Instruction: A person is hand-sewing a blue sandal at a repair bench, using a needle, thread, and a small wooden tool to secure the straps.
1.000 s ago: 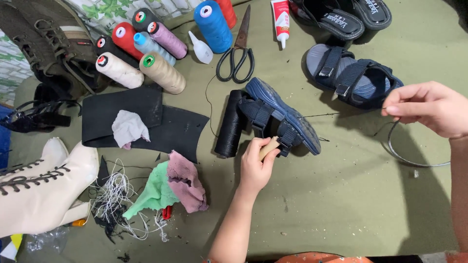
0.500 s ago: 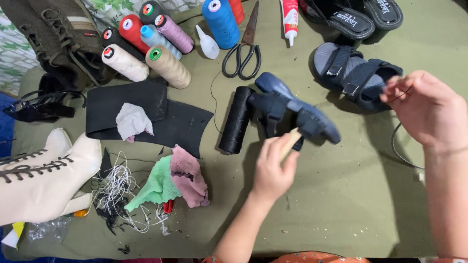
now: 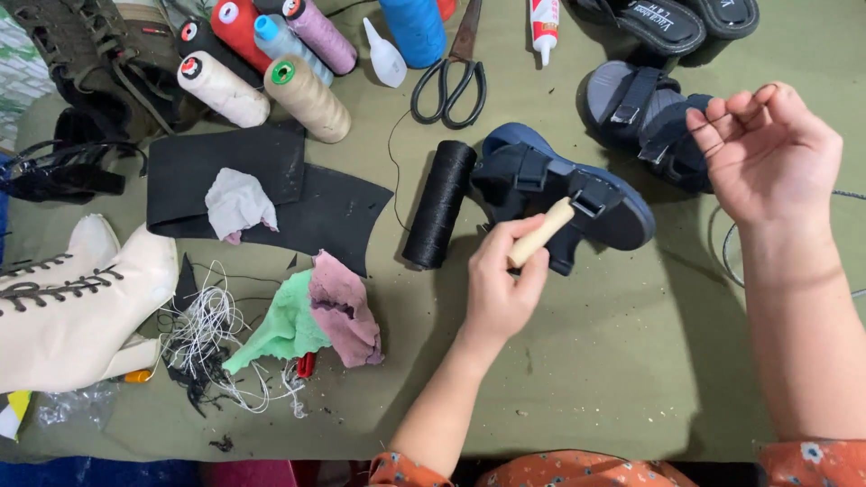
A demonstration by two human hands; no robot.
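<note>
the left hand point(image 3: 501, 293) is curled around a pale wooden tool handle point(image 3: 539, 233), its far end pressed against the dark blue sandal point(image 3: 577, 194) lying near the middle of the table point(image 3: 631, 361). the right hand point(image 3: 767, 153), raised toward the table's right edge, pinches a thin dark thread point(image 3: 735, 261) between fingertips. the sandal looks light and bendy, with soft straps and a firmer sole, so the sole edge seems the surest hold. a black thread spool point(image 3: 439, 203) lies just beside it; scissors point(image 3: 451, 77) rest toward the far edge.
</note>
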